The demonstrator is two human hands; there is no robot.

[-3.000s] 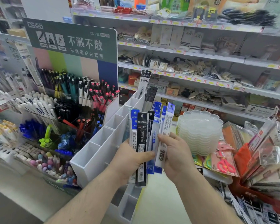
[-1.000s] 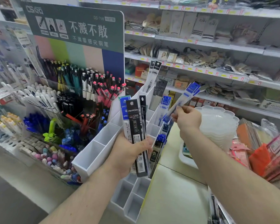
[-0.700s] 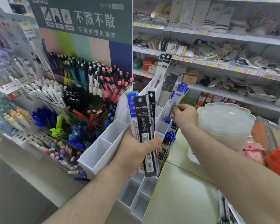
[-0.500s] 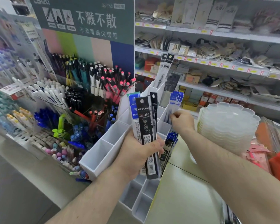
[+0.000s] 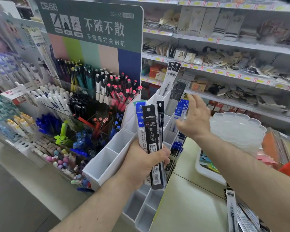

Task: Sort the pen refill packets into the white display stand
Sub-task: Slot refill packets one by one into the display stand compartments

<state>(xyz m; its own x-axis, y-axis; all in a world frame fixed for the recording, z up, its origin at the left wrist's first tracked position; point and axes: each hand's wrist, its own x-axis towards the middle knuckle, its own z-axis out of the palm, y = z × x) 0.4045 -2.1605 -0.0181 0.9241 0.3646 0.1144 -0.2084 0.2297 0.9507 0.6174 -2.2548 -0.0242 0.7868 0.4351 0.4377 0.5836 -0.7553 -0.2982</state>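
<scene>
Head: left hand [image 5: 141, 166] grips "AIHAO 1388" packet [image 5: 151, 139]; smaller print unreadable.

Person, two arms in view, entering from the lower edge of the frame. Left hand [image 5: 141, 166] and right hand [image 5: 193, 118]: bare, ungloved. Forearms bare; no sleeves, watch or rings visible.

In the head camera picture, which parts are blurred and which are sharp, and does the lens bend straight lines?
Head view: the open right hand is smeared by motion blur, while the black refill packet gripped in the left hand reads sharply; the far shelves look soft; the wide-angle lens bows the shelf edges and the green pen display sign; lighting is even, without hard shadows.
</scene>
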